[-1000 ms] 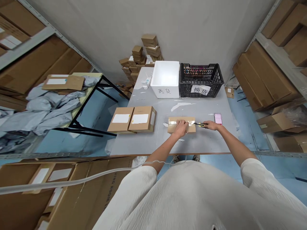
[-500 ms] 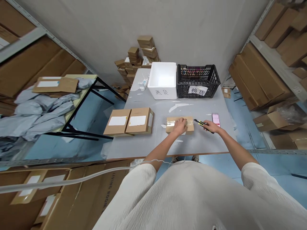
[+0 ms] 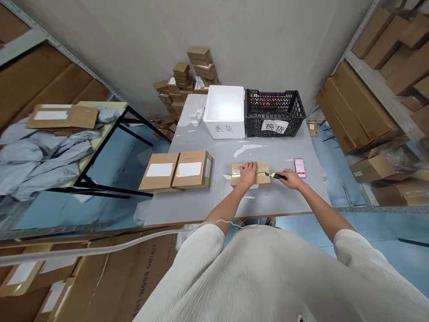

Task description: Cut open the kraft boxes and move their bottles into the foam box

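A small taped cardboard box (image 3: 262,180) lies on the grey table (image 3: 197,210) in front of me. My left hand (image 3: 248,173) rests on its top, fingers extended over the tape. In my right hand (image 3: 291,179) is a black and yellow box cutter (image 3: 277,176). The cutter's tip meets the right end of the box, along the middle seam. A phone (image 3: 300,167) with a lit pink and white screen lies just beyond my right hand.
Two labelled cardboard boxes (image 3: 190,169) stand at the table's left. Along the back are a white bin (image 3: 224,128) and a black crate (image 3: 275,126). A side table with grey bags (image 3: 53,147) is further left; a white cable (image 3: 134,243) crosses below.
The box cutter has moved left and turned flatter, and its tip now touches the box. My left hand has shifted slightly on the box. The camera view has shifted a little.
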